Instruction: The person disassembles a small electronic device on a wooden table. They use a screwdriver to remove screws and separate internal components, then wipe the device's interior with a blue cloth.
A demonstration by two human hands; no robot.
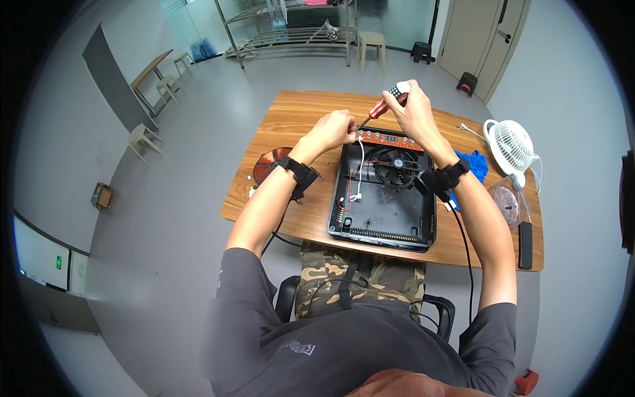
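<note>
An opened black appliance housing [390, 221] lies on the table in front of me, with a black fan [397, 165] inside it. Along its far edge runs a narrow orange circuit board [393, 139]. My right hand [413, 114] grips a screwdriver [379, 110] with a red and white handle, its shaft slanting down toward the board's left end. Beside that tip my left hand [334, 128] is closed in a pinch at the housing's far left corner; what its fingers hold is hidden. A white cable [361, 167] hangs from the board into the housing.
A copper coil disc [268, 165] lies left of the housing, partly behind my left forearm. To the right are a blue cloth [475, 165], a white fan [510, 144], a clear container [508, 202] and a black oblong object [525, 245]. The wooden table [301, 106] has rounded corners.
</note>
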